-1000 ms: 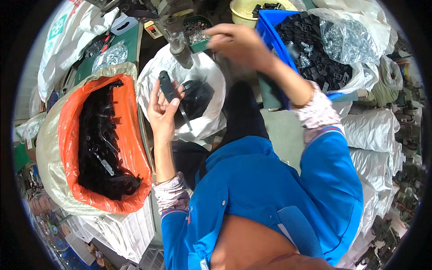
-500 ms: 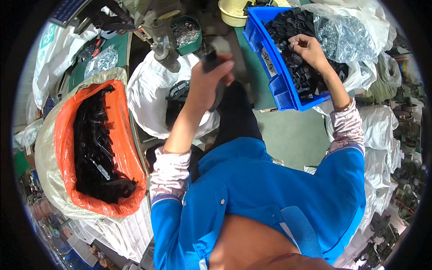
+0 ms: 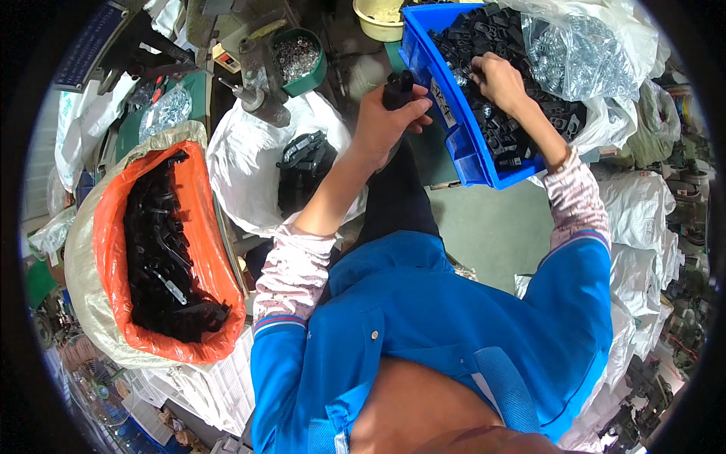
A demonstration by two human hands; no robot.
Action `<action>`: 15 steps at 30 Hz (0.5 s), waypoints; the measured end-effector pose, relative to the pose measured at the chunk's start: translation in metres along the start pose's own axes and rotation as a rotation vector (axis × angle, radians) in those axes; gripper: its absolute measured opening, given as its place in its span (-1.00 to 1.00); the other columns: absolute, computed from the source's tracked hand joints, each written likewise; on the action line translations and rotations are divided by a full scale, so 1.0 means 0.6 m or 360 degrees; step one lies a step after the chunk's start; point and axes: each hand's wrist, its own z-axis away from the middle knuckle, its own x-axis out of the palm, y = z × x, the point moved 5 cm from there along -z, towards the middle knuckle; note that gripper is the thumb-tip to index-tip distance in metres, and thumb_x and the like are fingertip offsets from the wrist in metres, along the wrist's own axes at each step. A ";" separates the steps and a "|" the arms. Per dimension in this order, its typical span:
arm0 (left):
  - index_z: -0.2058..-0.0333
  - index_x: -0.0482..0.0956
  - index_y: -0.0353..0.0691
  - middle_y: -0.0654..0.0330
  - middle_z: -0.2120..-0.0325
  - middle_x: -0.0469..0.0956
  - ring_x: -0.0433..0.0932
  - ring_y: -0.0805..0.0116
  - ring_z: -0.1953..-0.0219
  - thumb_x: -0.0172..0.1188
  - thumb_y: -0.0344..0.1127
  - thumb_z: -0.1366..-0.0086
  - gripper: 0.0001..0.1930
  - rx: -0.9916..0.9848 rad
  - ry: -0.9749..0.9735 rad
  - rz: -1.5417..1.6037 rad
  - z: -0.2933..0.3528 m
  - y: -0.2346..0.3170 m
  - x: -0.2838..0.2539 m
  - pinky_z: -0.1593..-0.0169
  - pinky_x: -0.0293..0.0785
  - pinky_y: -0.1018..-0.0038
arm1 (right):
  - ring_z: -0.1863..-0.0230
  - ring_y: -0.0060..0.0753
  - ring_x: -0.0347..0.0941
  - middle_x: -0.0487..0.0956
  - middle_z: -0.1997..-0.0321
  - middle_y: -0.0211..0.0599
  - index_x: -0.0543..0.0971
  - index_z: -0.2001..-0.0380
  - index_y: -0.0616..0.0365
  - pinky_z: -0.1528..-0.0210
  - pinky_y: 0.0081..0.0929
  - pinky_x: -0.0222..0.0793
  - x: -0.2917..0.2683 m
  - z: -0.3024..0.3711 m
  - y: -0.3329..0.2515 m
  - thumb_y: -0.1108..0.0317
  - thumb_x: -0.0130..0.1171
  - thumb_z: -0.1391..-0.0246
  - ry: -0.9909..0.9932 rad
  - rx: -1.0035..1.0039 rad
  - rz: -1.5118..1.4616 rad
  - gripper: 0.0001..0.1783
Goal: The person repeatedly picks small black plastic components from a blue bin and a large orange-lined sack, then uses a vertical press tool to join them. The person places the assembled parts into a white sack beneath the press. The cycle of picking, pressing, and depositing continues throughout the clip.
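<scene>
My left hand [image 3: 389, 121] is closed round a black plastic part [image 3: 398, 89], just left of the blue bin [image 3: 461, 147]. The part's upper end sticks out above the fingers; its lower portion is hidden in the palm. Over the bin, my right hand [image 3: 499, 82] reaches down among small black plastic pieces [image 3: 522, 140]. Its fingers are bent together at the tips, and what they pinch, if anything, cannot be seen. A clear bag of shiny metal springs [image 3: 582, 60] lies on the bin's right side.
At left stands a sack with an orange liner [image 3: 219, 265] holding black parts. A white bag [image 3: 242, 174] with more black parts lies below a metal machine arm [image 3: 261, 94]. Behind are a green tub of small metal pieces [image 3: 299, 60] and a cream basin [image 3: 378, 29].
My left hand has moved right, towards the blue bin, with the black part in it. My right hand has shifted slightly left and farther away over the black pieces.
</scene>
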 end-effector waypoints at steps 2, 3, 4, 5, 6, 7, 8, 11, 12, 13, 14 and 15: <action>0.17 0.52 -0.30 0.12 0.33 0.60 0.59 0.37 0.38 0.29 -0.36 -0.13 -0.71 0.0001 0.0006 -0.0025 0.004 0.003 -0.003 0.36 0.48 0.50 | 0.25 0.06 0.46 0.50 0.30 -0.07 0.52 0.32 0.18 0.24 -0.19 0.40 0.023 -0.008 0.022 0.45 0.12 0.05 -0.0103 0.0047 0.0088 -0.84; 0.17 0.52 -0.31 0.12 0.33 0.60 0.59 0.36 0.38 0.29 -0.36 -0.14 -0.71 0.0008 0.0019 -0.0010 0.005 0.003 -0.011 0.36 0.49 0.50 | 0.21 0.10 0.44 0.50 0.28 -0.04 0.51 0.36 0.19 0.24 -0.17 0.39 0.019 -0.006 0.025 0.46 0.12 0.08 -0.0130 0.0106 0.0055 -0.85; 0.16 0.52 -0.31 0.12 0.32 0.60 0.59 0.36 0.37 0.28 -0.36 -0.14 -0.70 0.0013 0.0029 0.0005 0.007 0.002 -0.020 0.35 0.50 0.50 | 0.27 -0.01 0.50 0.52 0.32 -0.08 0.49 0.44 0.19 0.30 -0.20 0.42 0.007 -0.001 0.021 0.47 0.10 0.08 -0.0006 0.0066 0.0001 -0.92; 0.15 0.51 -0.32 0.11 0.32 0.60 0.59 0.35 0.36 0.28 -0.37 -0.14 -0.70 0.0017 0.0036 0.0019 0.007 0.001 -0.026 0.34 0.51 0.50 | 0.34 -0.11 0.51 0.54 0.38 -0.12 0.50 0.45 0.20 0.32 -0.27 0.42 -0.003 0.001 0.025 0.46 0.11 0.07 -0.0012 0.0139 -0.0283 -0.93; 0.14 0.51 -0.32 0.11 0.32 0.59 0.59 0.35 0.35 0.28 -0.37 -0.15 -0.69 0.0039 0.0023 0.0071 0.007 0.001 -0.024 0.32 0.52 0.49 | 0.41 -0.20 0.52 0.56 0.43 -0.16 0.51 0.46 0.20 0.34 -0.33 0.42 -0.019 0.007 0.021 0.45 0.12 0.05 -0.0026 0.0214 -0.0563 -0.94; 0.13 0.51 -0.32 0.10 0.31 0.59 0.60 0.34 0.33 0.27 -0.37 -0.15 -0.69 0.0064 0.0003 0.0123 0.002 0.001 -0.017 0.31 0.53 0.47 | 0.50 -0.47 0.48 0.59 0.52 -0.30 0.54 0.48 0.21 0.39 -0.51 0.38 -0.036 0.018 0.006 0.43 0.15 -0.01 0.0015 0.0262 -0.0739 -0.93; 0.12 0.50 -0.32 0.10 0.31 0.59 0.60 0.33 0.32 0.27 -0.38 -0.15 -0.69 0.0088 -0.0018 0.0175 -0.001 0.001 -0.008 0.29 0.54 0.46 | 0.50 -0.53 0.47 0.60 0.51 -0.33 0.55 0.47 0.21 0.41 -0.56 0.37 -0.038 0.032 -0.012 0.44 0.16 -0.02 -0.0031 0.0275 -0.1056 -0.93; 0.13 0.51 -0.33 0.11 0.30 0.59 0.61 0.31 0.29 0.28 -0.39 -0.14 -0.68 0.0129 -0.0105 0.0262 -0.010 -0.004 0.036 0.22 0.57 0.40 | 0.50 -0.68 0.42 0.60 0.48 -0.41 0.58 0.45 0.22 0.44 -0.69 0.32 -0.047 0.067 -0.072 0.44 0.19 -0.03 -0.0144 0.0305 -0.1753 -0.93; 0.14 0.51 -0.34 0.11 0.31 0.59 0.61 0.30 0.29 0.29 -0.39 -0.14 -0.69 0.0138 -0.0124 0.0292 -0.011 -0.006 0.047 0.22 0.58 0.40 | 0.51 -0.73 0.40 0.60 0.48 -0.43 0.59 0.43 0.22 0.44 -0.74 0.29 -0.050 0.077 -0.093 0.44 0.21 -0.03 -0.0178 0.0322 -0.1818 -0.93; 0.20 0.53 -0.35 0.11 0.36 0.60 0.61 0.30 0.32 0.30 -0.40 -0.13 -0.73 0.0161 -0.0127 0.0231 -0.012 -0.011 0.048 0.22 0.58 0.40 | 0.53 -0.69 0.34 0.56 0.47 -0.43 0.59 0.41 0.23 0.41 -0.72 0.28 -0.048 0.082 -0.111 0.47 0.20 -0.05 -0.0239 0.0346 -0.1923 -0.94; 0.22 0.53 -0.36 0.10 0.37 0.59 0.61 0.30 0.32 0.29 -0.41 -0.13 -0.75 0.0189 -0.0072 0.0244 -0.011 -0.013 0.043 0.22 0.59 0.40 | 0.53 -0.69 0.35 0.56 0.47 -0.42 0.59 0.40 0.22 0.41 -0.71 0.29 -0.046 0.081 -0.116 0.44 0.19 -0.06 -0.0275 0.0355 -0.1907 -0.92; 0.24 0.54 -0.36 0.10 0.38 0.59 0.61 0.29 0.33 0.29 -0.41 -0.13 -0.76 0.0218 -0.0011 0.0260 -0.007 -0.013 0.035 0.23 0.59 0.40 | 0.54 -0.70 0.35 0.56 0.47 -0.42 0.59 0.39 0.22 0.42 -0.72 0.29 -0.048 0.071 -0.119 0.42 0.19 -0.06 -0.0325 0.0275 -0.1841 -0.91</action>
